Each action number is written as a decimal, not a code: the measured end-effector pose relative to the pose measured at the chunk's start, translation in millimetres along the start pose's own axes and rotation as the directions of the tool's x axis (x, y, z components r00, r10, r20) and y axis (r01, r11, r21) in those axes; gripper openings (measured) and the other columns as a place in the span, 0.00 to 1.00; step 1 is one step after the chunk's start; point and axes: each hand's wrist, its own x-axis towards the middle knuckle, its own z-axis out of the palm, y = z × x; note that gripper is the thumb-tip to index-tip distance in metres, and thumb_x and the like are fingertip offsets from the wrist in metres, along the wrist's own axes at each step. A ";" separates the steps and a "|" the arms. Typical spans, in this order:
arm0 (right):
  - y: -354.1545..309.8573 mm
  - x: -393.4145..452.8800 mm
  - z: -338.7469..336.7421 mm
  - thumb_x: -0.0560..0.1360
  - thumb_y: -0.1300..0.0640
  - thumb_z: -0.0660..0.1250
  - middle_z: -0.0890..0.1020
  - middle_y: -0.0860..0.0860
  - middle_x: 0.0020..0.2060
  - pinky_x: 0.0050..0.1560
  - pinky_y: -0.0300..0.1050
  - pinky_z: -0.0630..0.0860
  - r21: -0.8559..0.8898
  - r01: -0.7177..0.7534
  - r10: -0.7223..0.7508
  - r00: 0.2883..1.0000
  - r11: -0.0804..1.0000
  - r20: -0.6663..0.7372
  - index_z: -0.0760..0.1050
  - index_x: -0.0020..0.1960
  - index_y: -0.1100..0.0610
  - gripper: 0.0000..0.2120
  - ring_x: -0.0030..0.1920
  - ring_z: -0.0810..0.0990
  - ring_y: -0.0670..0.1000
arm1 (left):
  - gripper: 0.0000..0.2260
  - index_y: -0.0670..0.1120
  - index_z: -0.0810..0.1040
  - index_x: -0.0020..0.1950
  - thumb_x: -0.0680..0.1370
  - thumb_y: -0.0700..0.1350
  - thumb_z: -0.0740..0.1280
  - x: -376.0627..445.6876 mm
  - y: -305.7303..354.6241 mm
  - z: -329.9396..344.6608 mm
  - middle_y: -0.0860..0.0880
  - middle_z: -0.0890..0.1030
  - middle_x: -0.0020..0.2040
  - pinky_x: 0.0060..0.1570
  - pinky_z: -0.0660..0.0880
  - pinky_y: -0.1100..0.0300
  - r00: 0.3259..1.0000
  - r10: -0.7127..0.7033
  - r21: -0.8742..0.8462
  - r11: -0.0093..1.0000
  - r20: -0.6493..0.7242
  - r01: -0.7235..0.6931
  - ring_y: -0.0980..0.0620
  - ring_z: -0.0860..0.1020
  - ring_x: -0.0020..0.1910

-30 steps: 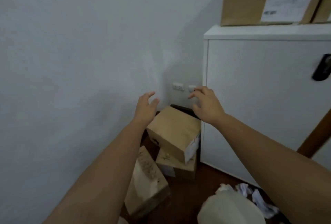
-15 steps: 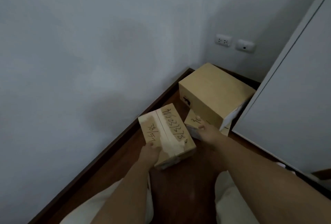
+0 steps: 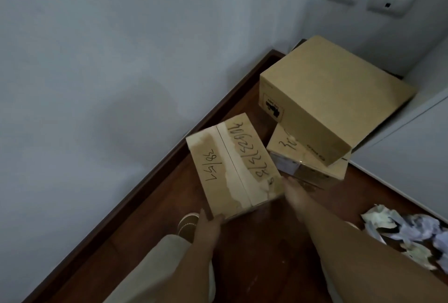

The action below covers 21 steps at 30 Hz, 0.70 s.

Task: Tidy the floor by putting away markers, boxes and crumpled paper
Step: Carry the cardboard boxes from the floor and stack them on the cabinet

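Near the corner by the baseboard (image 3: 135, 196), we had the handwritten cardboard box (image 3: 234, 167) tilted over the dark wooden floor (image 3: 261, 249), our left hand (image 3: 207, 226) gripping its near-left corner with fingers curled on the edge, and our right hand (image 3: 291, 190) against its right near corner, finger posture unresolved through blur. We judged the box stiff, dry and probably light, best held at opposite corners or under the base, since torn tape on the lid looked unreliable. Two more cartons were stacked just beyond: a large box (image 3: 332, 99) on a flat one (image 3: 308, 169), with crumpled paper (image 3: 407, 232) lying to the right.
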 end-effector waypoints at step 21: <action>-42.6 -93.9 26.9 0.70 0.57 0.74 0.78 0.57 0.53 0.53 0.66 0.78 0.201 0.098 -0.106 0.994 0.975 0.032 0.67 0.60 0.53 0.23 0.52 0.79 0.60 | 0.35 0.55 0.63 0.62 0.65 0.45 0.81 -79.7 33.5 -44.1 0.44 0.77 0.55 0.49 0.81 0.40 0.983 0.084 -0.571 0.805 -0.162 -0.163 0.42 0.81 0.50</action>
